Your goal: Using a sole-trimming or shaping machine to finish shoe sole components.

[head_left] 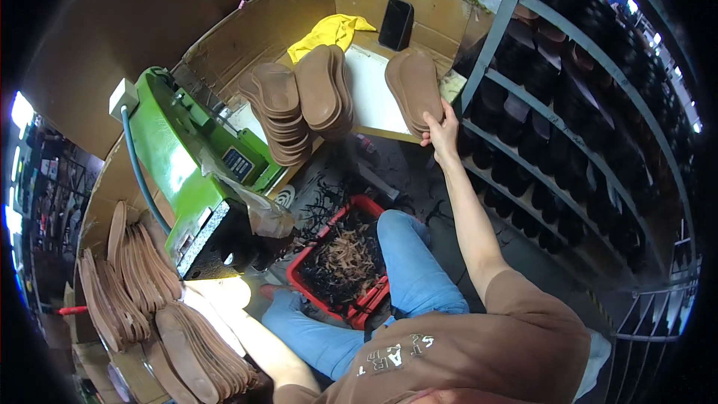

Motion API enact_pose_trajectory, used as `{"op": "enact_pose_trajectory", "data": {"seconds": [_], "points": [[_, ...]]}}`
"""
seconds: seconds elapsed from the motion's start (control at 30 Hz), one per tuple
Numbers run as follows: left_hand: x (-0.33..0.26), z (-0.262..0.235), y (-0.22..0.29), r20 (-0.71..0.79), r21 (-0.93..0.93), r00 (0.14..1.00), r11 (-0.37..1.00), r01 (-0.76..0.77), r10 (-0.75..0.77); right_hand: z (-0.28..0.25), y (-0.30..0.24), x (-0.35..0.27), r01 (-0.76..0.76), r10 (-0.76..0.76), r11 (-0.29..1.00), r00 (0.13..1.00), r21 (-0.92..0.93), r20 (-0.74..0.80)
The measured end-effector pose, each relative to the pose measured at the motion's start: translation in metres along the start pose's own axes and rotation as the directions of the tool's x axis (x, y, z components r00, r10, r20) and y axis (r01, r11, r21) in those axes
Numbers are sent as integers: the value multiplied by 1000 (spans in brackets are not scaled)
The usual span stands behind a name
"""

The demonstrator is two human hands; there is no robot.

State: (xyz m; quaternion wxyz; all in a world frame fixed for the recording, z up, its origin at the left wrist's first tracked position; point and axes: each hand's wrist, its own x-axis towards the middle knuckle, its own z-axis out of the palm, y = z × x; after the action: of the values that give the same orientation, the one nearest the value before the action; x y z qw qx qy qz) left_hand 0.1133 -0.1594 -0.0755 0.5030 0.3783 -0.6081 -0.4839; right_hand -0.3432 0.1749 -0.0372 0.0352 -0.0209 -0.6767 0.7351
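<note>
My right hand point(443, 132) grips the near end of a small pile of brown insoles point(416, 90) on the white work surface, thumb on top and fingers along the edge. My left hand point(224, 293) is beside the lower end of a green machine point(176, 161), under a bright light. Glare washes out its fingers, and whether it holds anything does not show. Left of the right hand's pile stand two taller stacks, one of brown insoles point(323, 90) and one of staggered brown insoles point(275, 93).
Several bundles of brown insoles point(198, 352) stand at the lower left. A red bin point(299, 273) of trimmings sits between my legs. A yellow cloth point(329, 33) and a black phone point(396, 24) lie at the back, inside a cardboard screen point(284, 0). A metal rack point(553, 116) with dark soles fills the right.
</note>
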Motion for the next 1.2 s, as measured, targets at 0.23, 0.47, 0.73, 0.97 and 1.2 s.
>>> {"op": "enact_pose_trajectory", "data": {"seconds": [0.23,0.47,0.73,0.97,1.2], "points": [[-37,-7,43,-75,1,997,1000,18,-18,-23,2,8,-13,33,861,999,-509,30],[-86,2,61,267,-151,961,988,-37,77,-1,5,-116,627,-412,571,778,-530,475],[-104,98,80,576,-555,805,656,511,-141,-50,48,-216,-204,512,859,373,-470,774],[-113,139,89,537,-267,804,853,449,-255,-77,85,-269,-119,340,940,389,-320,856],[-97,149,98,466,-236,853,896,377,-236,-72,45,-288,-356,489,845,213,-399,846]]}}
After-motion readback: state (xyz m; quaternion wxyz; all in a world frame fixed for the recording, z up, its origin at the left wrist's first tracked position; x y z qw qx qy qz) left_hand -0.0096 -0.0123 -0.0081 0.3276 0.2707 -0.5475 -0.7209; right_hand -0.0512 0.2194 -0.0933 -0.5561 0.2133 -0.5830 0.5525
